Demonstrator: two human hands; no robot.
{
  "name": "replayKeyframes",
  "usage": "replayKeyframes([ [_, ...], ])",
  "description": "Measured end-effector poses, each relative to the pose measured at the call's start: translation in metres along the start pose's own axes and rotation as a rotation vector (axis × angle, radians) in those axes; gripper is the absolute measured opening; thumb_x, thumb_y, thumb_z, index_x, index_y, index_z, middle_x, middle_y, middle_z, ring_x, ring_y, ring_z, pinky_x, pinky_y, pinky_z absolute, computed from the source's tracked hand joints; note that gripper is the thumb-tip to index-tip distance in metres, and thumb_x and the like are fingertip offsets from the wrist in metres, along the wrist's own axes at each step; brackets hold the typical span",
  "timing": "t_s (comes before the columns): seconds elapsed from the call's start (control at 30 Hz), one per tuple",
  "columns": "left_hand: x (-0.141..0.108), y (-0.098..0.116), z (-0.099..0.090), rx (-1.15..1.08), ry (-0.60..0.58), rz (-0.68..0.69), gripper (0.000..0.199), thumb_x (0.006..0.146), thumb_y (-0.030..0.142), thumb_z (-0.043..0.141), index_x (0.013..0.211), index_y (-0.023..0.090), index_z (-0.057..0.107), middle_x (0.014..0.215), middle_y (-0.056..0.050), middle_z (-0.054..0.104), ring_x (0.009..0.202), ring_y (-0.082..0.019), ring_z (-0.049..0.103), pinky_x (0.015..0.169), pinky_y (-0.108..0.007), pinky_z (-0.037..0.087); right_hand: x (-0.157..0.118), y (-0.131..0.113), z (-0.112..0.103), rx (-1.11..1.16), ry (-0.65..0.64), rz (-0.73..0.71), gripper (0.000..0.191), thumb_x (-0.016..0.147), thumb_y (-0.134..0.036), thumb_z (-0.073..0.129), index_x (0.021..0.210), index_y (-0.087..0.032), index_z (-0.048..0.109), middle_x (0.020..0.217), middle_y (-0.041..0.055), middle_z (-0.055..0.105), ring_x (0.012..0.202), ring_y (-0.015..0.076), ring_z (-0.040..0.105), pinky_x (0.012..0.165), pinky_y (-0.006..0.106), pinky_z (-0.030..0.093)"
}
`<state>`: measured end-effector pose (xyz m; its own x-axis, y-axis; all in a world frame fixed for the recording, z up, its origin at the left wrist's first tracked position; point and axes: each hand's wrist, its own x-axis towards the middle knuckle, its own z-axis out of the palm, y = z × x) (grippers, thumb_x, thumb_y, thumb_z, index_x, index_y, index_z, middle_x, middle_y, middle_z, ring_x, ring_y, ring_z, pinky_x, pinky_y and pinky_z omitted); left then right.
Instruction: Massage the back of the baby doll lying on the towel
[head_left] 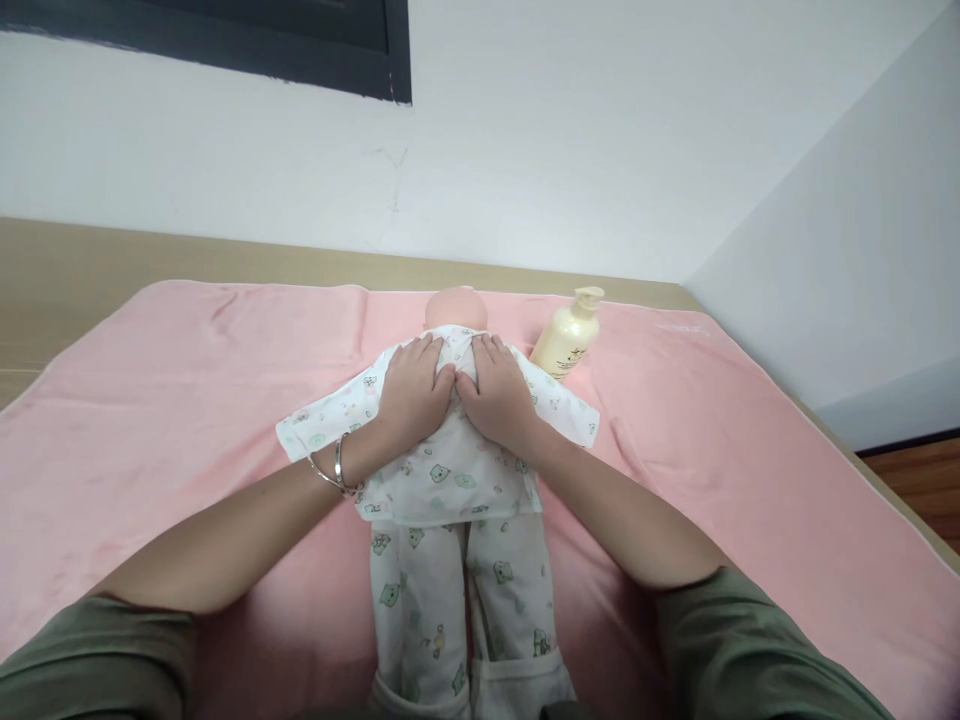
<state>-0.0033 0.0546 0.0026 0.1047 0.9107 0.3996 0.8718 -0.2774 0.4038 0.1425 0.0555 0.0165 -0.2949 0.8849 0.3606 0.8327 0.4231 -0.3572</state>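
Note:
A baby doll [456, 308] in a white printed top [457, 480] and matching trousers [427, 600] lies on a pink cloth, its head toward the wall and its sleeves spread to both sides. My left hand [415, 388] lies flat on the upper left of the top, fingers extended. On the upper right rests my right hand [496, 392], also flat, with its thumb tip close to the left thumb. Neither hand grips anything. A cream pump bottle [568, 335] leans to the right of the doll's head, beyond the right sleeve.
The pink cloth [712, 450] covers most of a wooden surface [75, 265], whose bare strip runs along the white wall [525, 150]. A dark frame [300, 45] is on the wall at upper left. Brown flooring [919, 490] shows at the right edge.

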Motion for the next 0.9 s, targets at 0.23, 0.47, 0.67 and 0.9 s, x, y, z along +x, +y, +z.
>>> replayKeyframes([
  [0.23,-0.002,0.001,0.000,-0.017,-0.008,-0.024,0.051,0.097,0.031,0.029,0.136,0.009,0.054,0.140,-0.019,0.060,0.134,-0.033,0.051,0.117,-0.054,0.035,0.001,0.001,0.001,0.028,0.005,0.036,0.060,0.092,-0.032,0.043,0.143,-0.001,0.048,0.151,0.0227,0.049,0.146,0.0391,0.037,0.121,0.055,0.030],
  [0.47,-0.025,0.021,-0.004,-0.010,-0.006,-0.010,0.054,0.097,0.026,0.027,0.143,0.004,0.045,0.151,-0.023,0.047,0.146,-0.039,0.036,0.118,-0.064,0.028,0.016,0.012,-0.007,0.092,-0.006,0.060,0.050,0.083,-0.029,0.050,0.126,-0.008,0.059,0.121,0.0186,0.066,0.116,0.0335,0.058,0.107,0.047,0.046],
  [0.67,-0.014,0.017,-0.011,0.001,-0.069,-0.026,0.048,0.093,0.023,0.033,0.135,0.011,0.053,0.145,-0.020,0.054,0.139,-0.037,0.044,0.115,-0.060,0.034,0.003,0.001,-0.009,-0.128,-0.037,-0.120,0.048,0.092,-0.022,0.037,0.130,0.002,0.056,0.132,0.0270,0.062,0.123,0.0386,0.055,0.110,0.055,0.042],
  [0.9,0.002,0.007,-0.017,0.086,-0.128,-0.061,0.038,0.097,0.030,0.033,0.122,0.015,0.057,0.128,-0.018,0.065,0.124,-0.035,0.055,0.105,-0.054,0.043,-0.022,-0.019,-0.014,-0.196,-0.022,-0.216,0.053,0.097,-0.023,0.035,0.139,0.005,0.049,0.145,0.0292,0.054,0.140,0.0380,0.046,0.119,0.053,0.035],
])
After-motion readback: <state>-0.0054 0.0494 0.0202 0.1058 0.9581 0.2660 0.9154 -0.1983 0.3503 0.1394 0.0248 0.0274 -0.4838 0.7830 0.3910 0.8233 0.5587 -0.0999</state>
